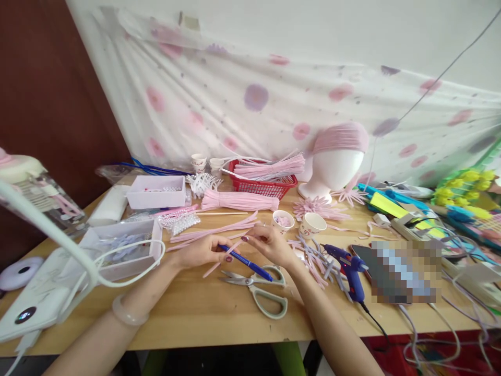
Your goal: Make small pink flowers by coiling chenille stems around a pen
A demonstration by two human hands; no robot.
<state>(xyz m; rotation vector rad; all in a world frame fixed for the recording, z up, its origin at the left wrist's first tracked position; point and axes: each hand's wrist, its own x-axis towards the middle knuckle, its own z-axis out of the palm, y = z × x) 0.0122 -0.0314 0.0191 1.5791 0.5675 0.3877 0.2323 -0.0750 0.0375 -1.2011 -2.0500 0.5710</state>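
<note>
Blue pen (247, 263) in left hand (201, 251)

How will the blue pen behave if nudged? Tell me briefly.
The blue pen looks straight and rigid, so it probably won't flex. Its slim round barrel likely rolls on the smooth wooden table. The left hand pinches it with fingers alone, so it is probably light.

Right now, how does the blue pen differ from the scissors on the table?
The pen is blue and slim; the scissors have steel blades and pale green handles. The pen is gripped by the left hand; the scissors lie flat on the table, in no grip. Both are right in front of the person.
</note>
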